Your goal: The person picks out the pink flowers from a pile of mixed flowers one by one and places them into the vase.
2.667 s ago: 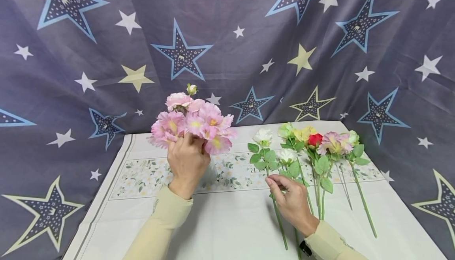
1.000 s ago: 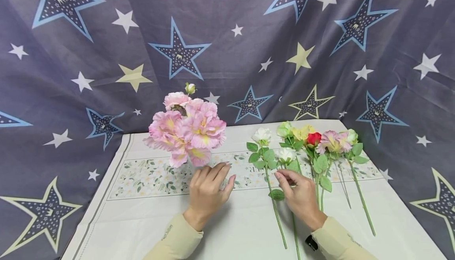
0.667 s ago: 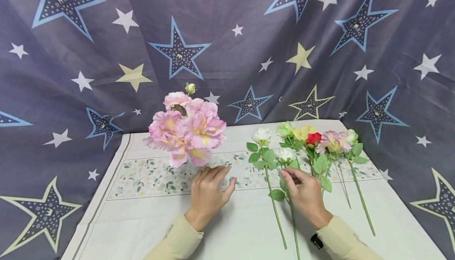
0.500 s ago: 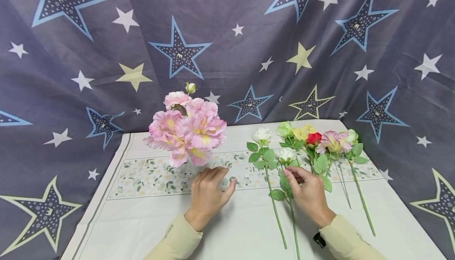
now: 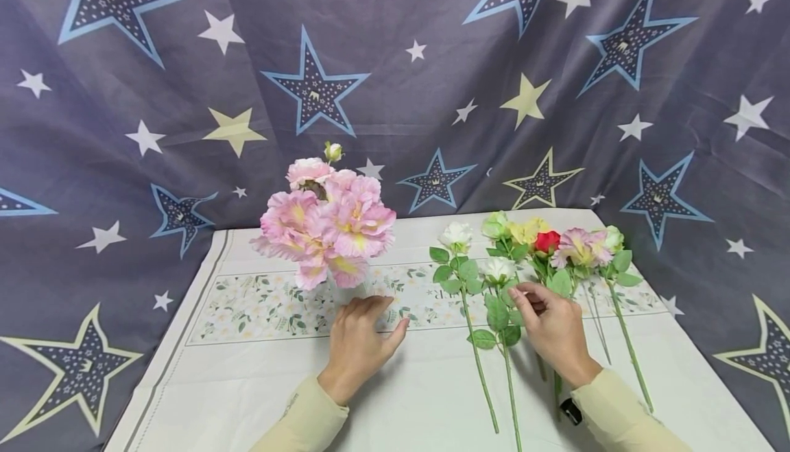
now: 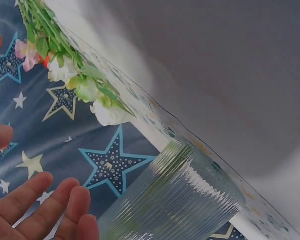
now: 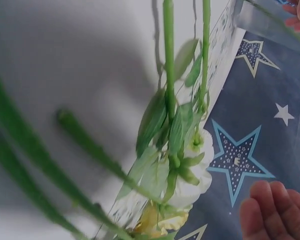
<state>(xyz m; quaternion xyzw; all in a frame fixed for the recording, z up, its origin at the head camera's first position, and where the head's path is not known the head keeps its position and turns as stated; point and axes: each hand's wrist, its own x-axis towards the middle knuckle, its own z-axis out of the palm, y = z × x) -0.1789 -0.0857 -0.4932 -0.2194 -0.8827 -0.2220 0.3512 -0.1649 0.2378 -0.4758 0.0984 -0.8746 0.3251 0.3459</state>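
My left hand [image 5: 360, 342] hovers in front of the pink bouquet [image 5: 327, 226], fingers relaxed and thumb spread. The left wrist view shows those fingers [image 6: 37, 207] beside a ribbed clear vase [image 6: 185, 192] and holding nothing. In the head view the blooms largely hide the vase. My right hand [image 5: 553, 328] is over the stems at the right, just beside the lower white rose [image 5: 497, 270], with fingers loosely bent. No stem shows between its fingers [image 7: 265, 212] in the right wrist view. Another white rose [image 5: 457, 236] lies left of it.
Along the table's right side lie more stems: a green rose [image 5: 496, 226], a yellow flower [image 5: 527, 230], a red rose [image 5: 547, 241] and a pink ruffled flower [image 5: 581, 249]. A floral-printed white cloth [image 5: 259, 383] covers the table. Behind hangs a starry curtain [image 5: 382, 13].
My left hand has left the pink blooms and drawn back toward me, then stayed nearly still. My right hand has moved rightward from the left white rose's stem, past the second one.
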